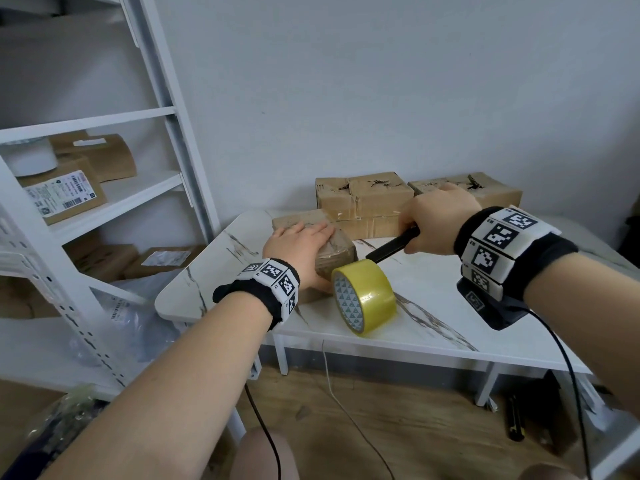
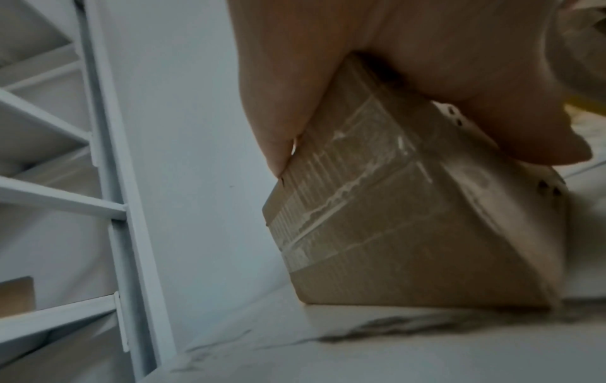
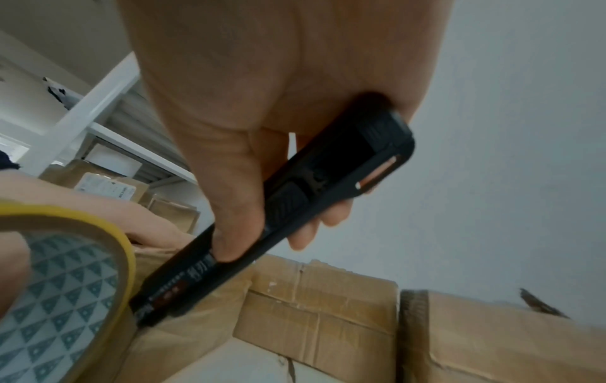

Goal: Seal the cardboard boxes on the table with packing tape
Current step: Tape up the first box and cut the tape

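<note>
Small cardboard box [image 1: 330, 252] near the marble table's [image 1: 433, 306] left end, yellow packing tape roll [image 1: 363, 297] on edge just beside its near corner. Left hand [image 1: 298, 242] flat on top, fingers straight and close together. Right hand [image 1: 436, 221] curled round a black utility knife [image 1: 393, 247], tip aimed at the roll.

Likely risks: blade nicking the left thumb, roll rolling off the front edge.

Right wrist view alone shows thumb [image 3: 236, 207] on the slider; left wrist view alone shows old tape on the box side [image 2: 377, 207]. Blade itself hidden.
</note>
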### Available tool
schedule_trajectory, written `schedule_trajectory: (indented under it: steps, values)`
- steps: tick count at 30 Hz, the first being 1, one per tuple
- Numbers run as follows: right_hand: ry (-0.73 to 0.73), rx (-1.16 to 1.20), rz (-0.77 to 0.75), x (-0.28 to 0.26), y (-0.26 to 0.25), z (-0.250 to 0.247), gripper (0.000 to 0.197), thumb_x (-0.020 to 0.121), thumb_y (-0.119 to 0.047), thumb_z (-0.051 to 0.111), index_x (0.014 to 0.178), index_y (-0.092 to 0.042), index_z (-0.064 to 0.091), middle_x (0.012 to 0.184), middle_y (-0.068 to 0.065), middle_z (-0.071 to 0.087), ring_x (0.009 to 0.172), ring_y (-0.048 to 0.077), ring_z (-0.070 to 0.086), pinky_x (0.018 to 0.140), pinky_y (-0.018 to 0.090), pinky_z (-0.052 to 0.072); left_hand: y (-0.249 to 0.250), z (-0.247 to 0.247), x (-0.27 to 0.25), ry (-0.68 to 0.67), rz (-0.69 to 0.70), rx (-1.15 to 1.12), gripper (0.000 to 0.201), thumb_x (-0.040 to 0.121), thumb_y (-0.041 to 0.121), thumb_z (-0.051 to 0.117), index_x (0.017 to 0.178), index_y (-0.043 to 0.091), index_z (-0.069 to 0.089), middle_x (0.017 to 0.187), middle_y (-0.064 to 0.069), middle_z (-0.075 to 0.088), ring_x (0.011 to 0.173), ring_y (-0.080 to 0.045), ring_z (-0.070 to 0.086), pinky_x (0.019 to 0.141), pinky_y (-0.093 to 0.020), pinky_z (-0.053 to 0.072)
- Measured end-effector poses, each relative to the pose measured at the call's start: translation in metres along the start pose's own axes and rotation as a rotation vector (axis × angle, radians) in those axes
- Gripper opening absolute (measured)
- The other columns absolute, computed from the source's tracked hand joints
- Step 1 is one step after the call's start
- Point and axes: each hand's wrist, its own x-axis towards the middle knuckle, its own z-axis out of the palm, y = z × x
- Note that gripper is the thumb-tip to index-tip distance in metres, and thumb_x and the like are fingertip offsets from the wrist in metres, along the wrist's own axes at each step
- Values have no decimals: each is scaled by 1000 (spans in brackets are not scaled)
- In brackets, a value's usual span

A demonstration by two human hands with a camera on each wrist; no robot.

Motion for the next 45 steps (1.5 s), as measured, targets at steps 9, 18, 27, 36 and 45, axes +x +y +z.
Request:
schedule_trajectory:
  steps: [9,18,27,36,45]
  values:
    - [-313,159,281,-11,10,53,31,92,-36,54,107,-9,59,73,0,51,73,20,55,58,25,43,0,1,2,-17,-16,7,112,65,71,65,151,31,4,159,9,7,145,-23,13,118,-45,12]
    - [-322,748,225,-17,-33,19,81,84,-71,33,125,-4,53,118,12,60,100,24,60,81,32,51,3,0,2,-20,-43,7,110,66,73,62,150,32,6,159,11,7,145,-23,12,118,-46,11]
    - [-373,874,286,-27,-49,18,62,81,-28,67,136,-17,41,110,6,57,95,22,60,70,32,56,2,-5,5,-128,-68,-61,109,67,78,56,150,33,2,159,10,1,146,-26,7,117,-48,6]
    - [-296,1037,365,-35,-29,19,57,78,-12,67,131,-12,45,109,15,62,96,31,65,85,43,56,7,-2,3,-44,-103,-21,77,87,69,34,150,31,10,159,7,7,145,-28,12,116,-50,7]
    - [-198,1321,384,-41,-20,18,43,79,7,55,118,-10,52,73,12,58,56,21,56,54,28,51,15,-2,3,-10,-162,-34,87,81,70,48,150,30,13,158,8,13,144,-28,16,116,-50,13]
